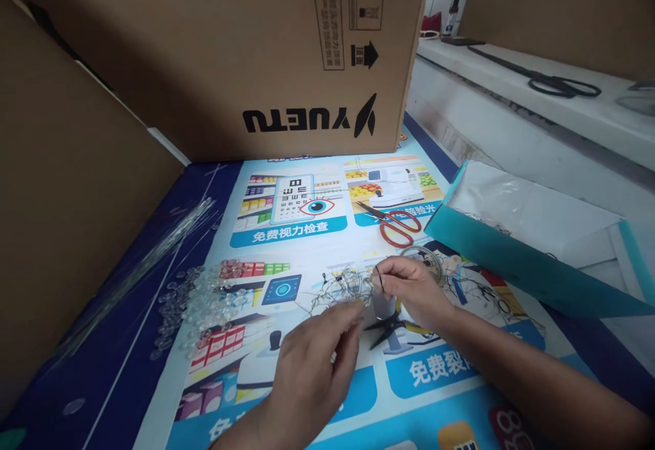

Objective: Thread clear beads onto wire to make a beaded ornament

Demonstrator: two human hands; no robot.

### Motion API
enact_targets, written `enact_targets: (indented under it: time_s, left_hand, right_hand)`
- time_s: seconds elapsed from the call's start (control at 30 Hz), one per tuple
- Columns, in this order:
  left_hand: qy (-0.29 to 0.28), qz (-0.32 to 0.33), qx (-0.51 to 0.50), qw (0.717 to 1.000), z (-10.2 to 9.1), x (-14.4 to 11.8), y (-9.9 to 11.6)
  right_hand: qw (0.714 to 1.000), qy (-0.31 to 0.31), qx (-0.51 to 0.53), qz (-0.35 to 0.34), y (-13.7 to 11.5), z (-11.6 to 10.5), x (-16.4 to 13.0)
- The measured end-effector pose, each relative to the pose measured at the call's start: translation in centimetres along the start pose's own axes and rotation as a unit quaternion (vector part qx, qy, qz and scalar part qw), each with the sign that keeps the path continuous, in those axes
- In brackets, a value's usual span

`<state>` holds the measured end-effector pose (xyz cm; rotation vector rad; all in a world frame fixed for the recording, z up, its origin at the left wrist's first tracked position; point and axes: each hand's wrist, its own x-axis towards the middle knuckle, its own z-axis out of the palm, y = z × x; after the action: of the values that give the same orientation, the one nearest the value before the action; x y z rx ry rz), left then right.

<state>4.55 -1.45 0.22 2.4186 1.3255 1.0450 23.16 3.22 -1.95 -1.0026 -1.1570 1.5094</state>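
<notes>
My left hand [312,368] and my right hand [412,286] meet over the printed mat, both pinching a small tangled bundle of thin wire and clear beads [344,288]. The left fingertips grip its lower right part. The right fingertips hold a thin dark strand at its right end. Under my right hand lie black pliers with yellow handles [391,325]. A roll of clear tape [427,259] shows just behind that hand.
Red-handled scissors [396,225] lie behind the hands. A heap of clear beads [205,296] and clear thin rods [153,256] lie to the left. A large YUETU carton [245,54] stands behind, another carton [61,204] on the left. A teal box lid [522,259] sits right, black shears [552,82] on the ledge.
</notes>
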Motion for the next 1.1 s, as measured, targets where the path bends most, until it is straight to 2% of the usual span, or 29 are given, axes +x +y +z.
enact_targets:
  time_s: [0.2,0.47,0.73,0.9,1.1]
  left_hand:
    - [0.014,0.055,0.047,0.997,1.0,0.3,-0.4]
    - [-0.002,0.099,0.065,0.993,0.8,0.2,-0.8]
    - [-0.017,0.13,0.079,0.988,0.9,0.2,-0.7]
    - [-0.028,0.099,0.074,0.992,0.9,0.2,-0.6]
    - [-0.001,0.057,0.068,0.996,1.1,0.1,-0.8]
  right_hand:
    - [0.998,-0.037,0.041,0.026,0.2,0.4,-0.3]
    - [0.995,-0.04,-0.087,-0.031,-0.9,0.2,-0.2]
    - [0.995,-0.038,-0.093,-0.024,-1.2,0.3,-0.1]
    - [0.994,-0.051,-0.095,-0.019,-1.4,0.3,-0.1]
    - [0.995,-0.07,-0.074,-0.009,-1.5,0.5,-0.2]
